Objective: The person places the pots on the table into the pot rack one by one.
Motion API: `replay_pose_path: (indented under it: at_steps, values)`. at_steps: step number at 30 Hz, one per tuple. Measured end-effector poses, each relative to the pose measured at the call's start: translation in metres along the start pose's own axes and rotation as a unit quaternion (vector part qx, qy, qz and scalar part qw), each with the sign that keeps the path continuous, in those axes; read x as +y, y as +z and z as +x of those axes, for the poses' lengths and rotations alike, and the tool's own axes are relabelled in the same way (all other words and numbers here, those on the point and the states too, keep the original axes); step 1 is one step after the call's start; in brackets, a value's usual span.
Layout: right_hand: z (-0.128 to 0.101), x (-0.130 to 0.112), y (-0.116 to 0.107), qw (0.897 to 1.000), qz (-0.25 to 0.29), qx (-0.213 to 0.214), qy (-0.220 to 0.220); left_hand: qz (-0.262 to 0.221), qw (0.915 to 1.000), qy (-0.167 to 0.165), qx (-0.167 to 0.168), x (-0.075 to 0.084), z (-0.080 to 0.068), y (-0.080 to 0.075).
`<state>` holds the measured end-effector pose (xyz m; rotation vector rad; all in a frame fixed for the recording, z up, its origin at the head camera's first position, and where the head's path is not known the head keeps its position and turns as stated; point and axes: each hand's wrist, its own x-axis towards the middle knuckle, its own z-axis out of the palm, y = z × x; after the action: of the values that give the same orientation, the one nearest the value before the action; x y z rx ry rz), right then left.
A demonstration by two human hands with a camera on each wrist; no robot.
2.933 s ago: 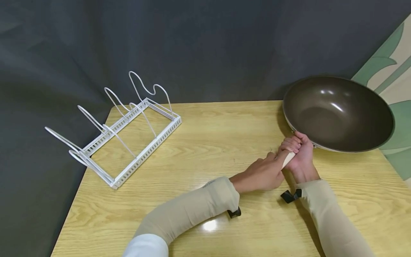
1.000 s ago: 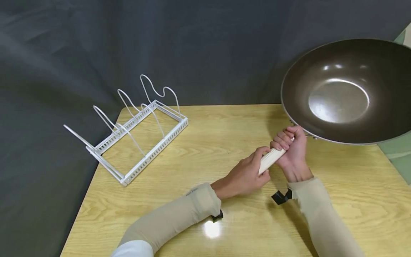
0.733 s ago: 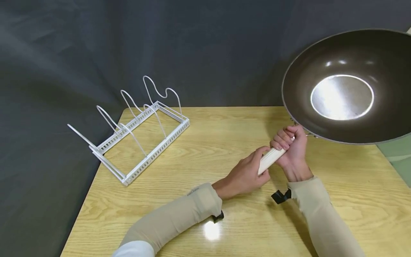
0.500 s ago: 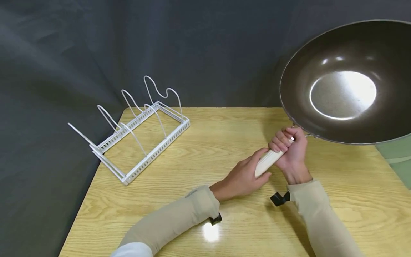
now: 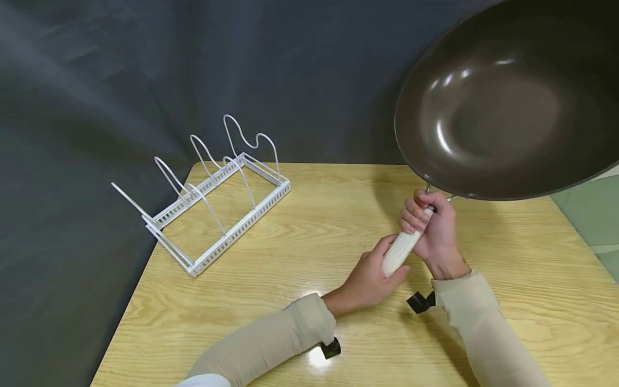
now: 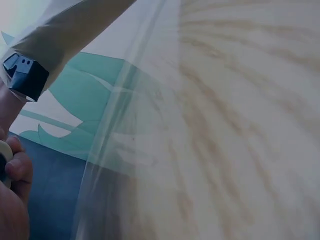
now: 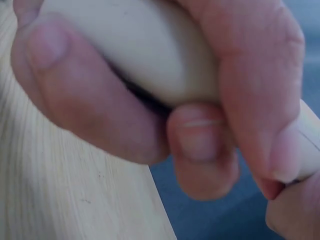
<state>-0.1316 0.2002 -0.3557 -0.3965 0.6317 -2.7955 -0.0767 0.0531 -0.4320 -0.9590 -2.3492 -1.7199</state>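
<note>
- Above the right side of the wooden surface (image 5: 309, 226), a large dark pan (image 5: 508, 102) is held in the air, tilted so its hollow faces the camera.
- Both hands grasp its pale handle (image 5: 401, 248): the right hand (image 5: 432, 228) is wrapped round the upper part, close to the pan's bowl, and the left hand (image 5: 369, 279) is curled round the lower end.
- From the right wrist view, the fingers (image 7: 200, 145) and thumb clench the pale handle (image 7: 150, 55) tightly, with the wood grain of the surface below.
- From the left wrist view, little shows beyond a blurred stretch of the surface (image 6: 240, 125), a sleeve (image 6: 65, 30) and the edge of a hand.
- As for progress, the pan is lifted clear of the surface, and it rests on nothing; I judge that setting it down anywhere is yet to be done.
- Well apart from the pan, at the far left corner of the surface, stands a white wire rack (image 5: 217, 199) with upright dividers.
- Its slots hold nothing, and part of it overhangs the left edge.
- Inside the pan nothing can be seen but glints of light on the dark coating.
- Behind everything hangs a dark grey cloth (image 5: 193, 64).
</note>
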Motion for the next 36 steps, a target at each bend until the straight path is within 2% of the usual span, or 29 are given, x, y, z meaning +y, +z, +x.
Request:
replay_pose_path:
  at_steps: [2, 6, 11, 14, 16, 20, 25, 33, 36]
  values:
    - [0.002, 0.002, 0.003, 1.000, -0.007, -0.010, 0.010, -0.002, 1.0000, 0.002, 0.006, 0.000, -0.001, -0.002]
    - [0.007, 0.004, 0.009, 0.998, -0.054, -0.020, 0.017, -0.007, 0.9999, 0.011, 0.002, 0.000, -0.001, -0.010]
    - [0.011, 0.004, 0.018, 0.992, -0.117, -0.017, 0.033, -0.017, 0.9998, 0.013, 0.001, -0.004, 0.000, -0.015]
    - [0.012, 0.006, 0.025, 0.982, -0.188, 0.010, 0.027, -0.005, 0.9999, 0.015, 0.001, -0.006, 0.002, -0.014]
    - [0.013, 0.007, 0.030, 0.969, -0.244, 0.038, 0.021, -0.002, 0.9998, 0.018, 0.001, -0.008, 0.004, -0.012]
    - [0.015, 0.008, 0.037, 0.949, -0.307, 0.071, 0.019, 0.009, 0.9995, 0.026, 0.012, -0.007, 0.007, -0.005]
    - [0.017, 0.008, 0.042, 0.935, -0.346, 0.073, 0.028, 0.015, 0.9994, 0.022, 0.023, -0.005, 0.006, -0.004]
    - [0.025, 0.013, 0.046, 0.929, -0.362, 0.060, 0.039, 0.027, 0.9990, 0.010, 0.035, -0.009, 0.008, -0.012]
    - [0.027, 0.016, 0.048, 0.926, -0.371, 0.060, 0.034, 0.012, 0.9994, -0.007, 0.031, -0.010, 0.011, -0.014]
